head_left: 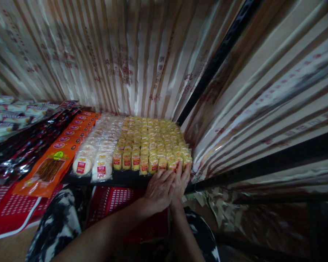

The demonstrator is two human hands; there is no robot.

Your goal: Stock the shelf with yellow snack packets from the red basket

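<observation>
Rows of small yellow wrapped snack packets (153,142), with red labels on the front ones, stand packed together on a black shelf (131,181). My right hand (179,183) is at the front right corner of these rows, its stretched fingertips against the front packets. Close beside it, my left hand (160,188) partly overlaps it, fingers extended toward the same packets. Neither hand visibly grips a packet. Some fingertips are hard to make out in the dim light.
White round wrapped crackers (101,169) stand left of the yellow packets, then orange snack bags (50,160), dark shiny packs (24,145) and white packs (15,111). Red baskets (112,200) sit below. A black post (213,69) and a pleated printed sheet (142,54) rise behind.
</observation>
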